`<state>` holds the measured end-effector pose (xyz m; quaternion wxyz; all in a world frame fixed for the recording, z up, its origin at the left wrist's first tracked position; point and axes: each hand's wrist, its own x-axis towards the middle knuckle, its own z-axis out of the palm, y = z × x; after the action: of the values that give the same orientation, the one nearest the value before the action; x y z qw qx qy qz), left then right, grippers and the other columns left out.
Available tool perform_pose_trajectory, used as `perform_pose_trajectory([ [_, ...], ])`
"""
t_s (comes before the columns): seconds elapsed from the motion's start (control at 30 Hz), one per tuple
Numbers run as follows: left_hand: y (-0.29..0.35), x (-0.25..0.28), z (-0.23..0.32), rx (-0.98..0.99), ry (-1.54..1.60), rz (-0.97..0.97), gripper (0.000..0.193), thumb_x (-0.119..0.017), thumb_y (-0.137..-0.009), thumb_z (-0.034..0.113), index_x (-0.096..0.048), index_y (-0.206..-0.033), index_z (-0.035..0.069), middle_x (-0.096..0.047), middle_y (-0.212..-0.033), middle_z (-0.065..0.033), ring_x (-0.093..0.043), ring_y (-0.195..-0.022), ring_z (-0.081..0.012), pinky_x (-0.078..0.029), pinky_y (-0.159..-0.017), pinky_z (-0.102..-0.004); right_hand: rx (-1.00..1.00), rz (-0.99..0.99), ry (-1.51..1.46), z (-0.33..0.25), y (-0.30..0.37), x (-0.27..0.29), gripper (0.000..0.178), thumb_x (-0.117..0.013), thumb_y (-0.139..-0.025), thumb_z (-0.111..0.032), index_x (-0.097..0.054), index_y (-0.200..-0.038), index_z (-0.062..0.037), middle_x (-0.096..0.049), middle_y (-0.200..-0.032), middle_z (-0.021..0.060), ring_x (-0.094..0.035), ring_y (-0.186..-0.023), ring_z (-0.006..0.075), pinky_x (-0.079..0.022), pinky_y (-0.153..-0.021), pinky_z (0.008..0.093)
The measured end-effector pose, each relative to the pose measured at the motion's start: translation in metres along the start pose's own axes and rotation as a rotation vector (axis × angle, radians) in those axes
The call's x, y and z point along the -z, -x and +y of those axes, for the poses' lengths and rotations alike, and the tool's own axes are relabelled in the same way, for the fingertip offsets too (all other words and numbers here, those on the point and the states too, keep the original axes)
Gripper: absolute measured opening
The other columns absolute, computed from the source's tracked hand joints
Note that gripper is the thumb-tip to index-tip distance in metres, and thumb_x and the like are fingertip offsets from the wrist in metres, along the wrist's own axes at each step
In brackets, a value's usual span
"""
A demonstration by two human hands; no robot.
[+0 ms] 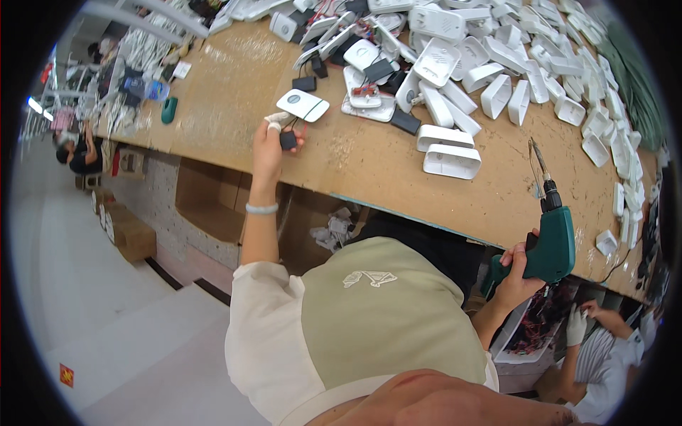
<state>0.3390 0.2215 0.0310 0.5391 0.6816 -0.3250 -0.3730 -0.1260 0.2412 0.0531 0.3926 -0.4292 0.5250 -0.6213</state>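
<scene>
My left hand (268, 153) is closed over the table's near edge, with pale covering on some fingertips. It grips a white plastic device (304, 105) with rounded corners, a grey round spot and a thin green line across it. By the same fingers hangs a small black box (288, 140), with a bit of red wire beside it. My right hand (517, 275) is wrapped round the handle of a dark green soldering gun (554, 245). Its thin metal tip (538, 153) points away from me above the tabletop, with a fine wire alongside.
White plastic housings (439, 62) lie heaped across the brown table (234, 92), mixed with black boxes and wires. A green object (169, 110) sits at left. Below the table are cardboard boxes (209, 202). Another person's gloved hand (576, 325) works at lower right; someone sits far left.
</scene>
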Motion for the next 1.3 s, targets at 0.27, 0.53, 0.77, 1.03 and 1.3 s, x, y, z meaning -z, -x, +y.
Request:
perform_pose_trajectory([
  [0.27, 0.058, -0.026, 0.021, -0.331, -1.241, 0.377, 0.043, -0.072, -0.09, 0.032, -0.064, -0.117, -0.001, -0.062, -0.109, -0.024, -0.062, -0.101, -0.0393, -0.052, -0.082, -0.0505, -0.015, -0.173, -0.045, -0.004, -0.018, 0.019, 0.038, -0.058, -0.089, 0.007, -0.052, -0.126, 0.0071, -0.061, -0.088, 0.0118, -0.049, -0.054, 0.0111, -0.044, -0.05, 0.0256],
  [0.53, 0.036, -0.018, 0.012, -0.696, -1.286, -0.041, 0.057, -0.071, -0.091, 0.037, -0.054, -0.132, 0.0, -0.06, -0.125, -0.0258, -0.059, -0.11, -0.0432, -0.051, -0.091, -0.0484, -0.018, -0.21, -0.065, 0.007, -0.014, 0.032, 0.042, -0.058, -0.089, 0.009, -0.05, -0.13, 0.0061, -0.062, -0.121, 0.0187, -0.051, -0.056, 0.0119, -0.046, -0.051, 0.0261],
  [0.77, -0.036, 0.012, 0.012, 0.103, 0.292, 0.01, 0.023, -0.052, -0.105, 0.025, -0.055, -0.112, 0.005, -0.069, -0.102, -0.0109, -0.072, -0.077, -0.0248, -0.062, -0.065, -0.0303, 0.008, -0.158, -0.081, 0.003, 0.008, 0.015, 0.04, -0.057, -0.09, 0.01, -0.051, -0.129, 0.0063, -0.063, -0.118, 0.0179, -0.051, -0.056, 0.0114, -0.047, -0.052, 0.0261],
  [1.03, 0.004, -0.017, 0.004, -0.595, -0.735, 0.179, 0.031, -0.055, -0.096, 0.007, -0.064, -0.126, 0.005, -0.059, -0.126, -0.0234, -0.06, -0.107, -0.0394, -0.048, -0.089, -0.0443, 0.051, -0.121, -0.019, -0.003, 0.008, 0.013, 0.039, -0.056, -0.089, 0.01, -0.053, -0.127, 0.0075, -0.061, -0.086, 0.0109, -0.049, -0.054, 0.0108, -0.044, -0.051, 0.025],
  [1.3, 0.001, 0.011, 0.014, -0.939, -0.964, -0.224, 0.045, -0.068, -0.078, -0.002, -0.068, -0.122, 0.009, -0.064, -0.13, -0.0086, -0.056, -0.121, -0.0312, -0.043, -0.104, -0.0446, 0.013, -0.13, -0.038, -0.008, 0.005, -0.01, 0.038, -0.058, -0.09, 0.008, -0.053, -0.127, 0.007, -0.061, -0.082, 0.0092, -0.05, -0.055, 0.0104, -0.045, -0.053, 0.0249],
])
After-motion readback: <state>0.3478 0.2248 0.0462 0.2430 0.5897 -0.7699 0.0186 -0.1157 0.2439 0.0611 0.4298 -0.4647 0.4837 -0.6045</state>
